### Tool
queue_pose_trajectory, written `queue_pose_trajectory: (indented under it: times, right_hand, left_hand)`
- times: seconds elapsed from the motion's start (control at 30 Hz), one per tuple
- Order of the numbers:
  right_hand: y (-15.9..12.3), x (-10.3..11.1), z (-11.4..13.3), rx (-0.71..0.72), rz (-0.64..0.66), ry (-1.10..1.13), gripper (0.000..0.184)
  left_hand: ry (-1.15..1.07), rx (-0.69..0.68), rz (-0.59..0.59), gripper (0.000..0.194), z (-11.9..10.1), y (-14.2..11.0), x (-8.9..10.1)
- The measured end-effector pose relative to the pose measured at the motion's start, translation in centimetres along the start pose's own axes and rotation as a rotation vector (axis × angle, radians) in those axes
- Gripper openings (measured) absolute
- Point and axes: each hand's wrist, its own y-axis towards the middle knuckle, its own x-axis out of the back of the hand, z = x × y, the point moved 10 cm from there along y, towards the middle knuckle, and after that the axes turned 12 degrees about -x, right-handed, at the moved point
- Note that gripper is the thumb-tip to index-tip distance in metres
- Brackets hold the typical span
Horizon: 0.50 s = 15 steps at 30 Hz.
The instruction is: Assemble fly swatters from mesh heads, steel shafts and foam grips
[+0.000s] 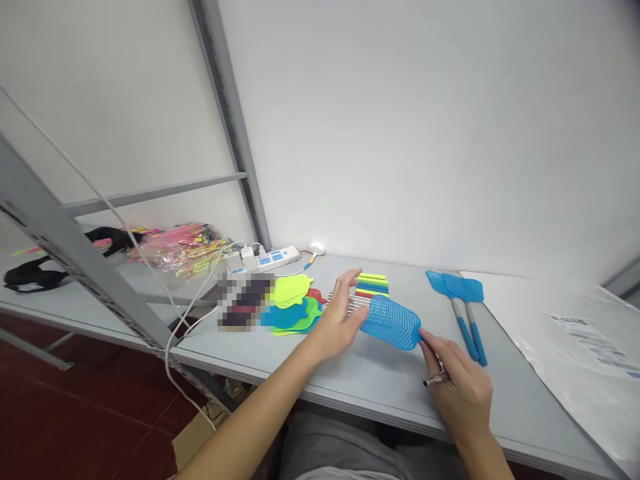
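My right hand [457,383] pinches the narrow neck of a blue fly swatter head [393,323], a perforated plastic paddle held above the table. A short metal tube end [433,379] sticks out between the same hand's fingers. My left hand [340,323] has its thumb and fingers apart at the paddle's far end; whether the thumb touches it I cannot tell. Behind that hand lie metal rods with coloured handles [373,285], partly hidden. To its left are loose swatter heads, yellow [293,291], blue [290,313] and green [311,317].
Two blue fly swatters [465,317] lie at the right, beside white plastic sheeting [560,340]. A power strip [273,259] with plugs and white cables stands at the back left. Bagged colourful items [175,247] lie beyond the grey rack post [90,247].
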Motion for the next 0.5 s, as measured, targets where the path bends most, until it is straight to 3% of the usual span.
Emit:
queue_pose_trajectory:
  times: [0.1, 0.2, 0.3, 0.37, 0.5]
  right_hand:
    - [-0.3, 1.2, 0.3, 0.006, -0.050, 0.039, 0.040]
    - [-0.7, 1.5, 0.4, 0.014, -0.057, 0.062, 0.042]
    - [-0.9, 1.0, 0.6, 0.019, -0.035, 0.078, 0.040]
    - [-0.9, 0.7, 0.6, 0.006, -0.037, 0.094, 0.038]
    - [-0.5, -0.1, 0.3, -0.065, 0.019, 0.041, 0.024]
  left_hand:
    - [-0.500, 0.283, -0.440, 0.054, 2.3, 0.0, -1.7]
    - [-0.957, 0.539, -0.678, 0.051, 3.4, -1.9, -6.7]
    - [-1.149, 0.592, -0.734, 0.055, 1.7, -3.2, -11.0]
    - [-1.177, 0.560, -0.688, 0.046, 0.3, -3.5, -13.0]
    - [-1.174, 0.664, -0.636, 0.041, 0.7, -5.0, -14.9]
